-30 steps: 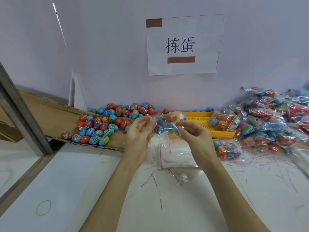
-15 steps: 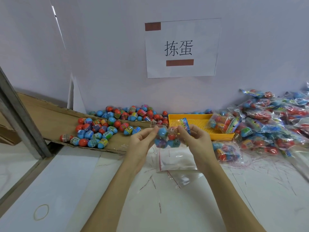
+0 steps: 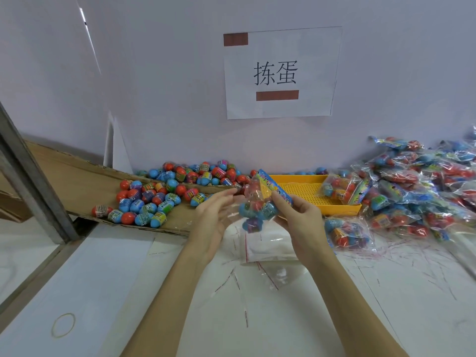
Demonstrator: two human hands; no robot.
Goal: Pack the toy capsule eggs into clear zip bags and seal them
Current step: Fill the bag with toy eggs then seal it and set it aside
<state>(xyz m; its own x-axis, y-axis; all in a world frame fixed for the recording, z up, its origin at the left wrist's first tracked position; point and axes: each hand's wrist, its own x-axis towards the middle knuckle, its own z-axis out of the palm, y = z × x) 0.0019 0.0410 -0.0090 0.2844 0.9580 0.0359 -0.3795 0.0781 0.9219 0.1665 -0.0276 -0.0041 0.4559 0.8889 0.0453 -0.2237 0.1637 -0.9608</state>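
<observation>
My right hand (image 3: pixel 300 217) pinches the filled zip bag (image 3: pixel 260 202) between thumb and fingers, holding it above the table (image 3: pixel 180 292). The bag contains several capsule eggs and a printed card. My left hand (image 3: pixel 213 215) is relaxed, fingers nearly straight, beside the bag, holding nothing. Loose eggs (image 3: pixel 164 194) lie on the cardboard sheet (image 3: pixel 77 173) at left. Packed bags (image 3: pixel 417 186) are heaped at right, beside the yellow tray (image 3: pixel 309 188). Empty bags (image 3: pixel 270 248) lie below my hands.

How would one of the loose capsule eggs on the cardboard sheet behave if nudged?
The loose capsule eggs look rounded and smooth, so one would probably roll or wobble off. They lie packed together on the cardboard sheet, so a nudge likely shifts neighbours too. They seem hard plastic, probably light and not floppy.
</observation>
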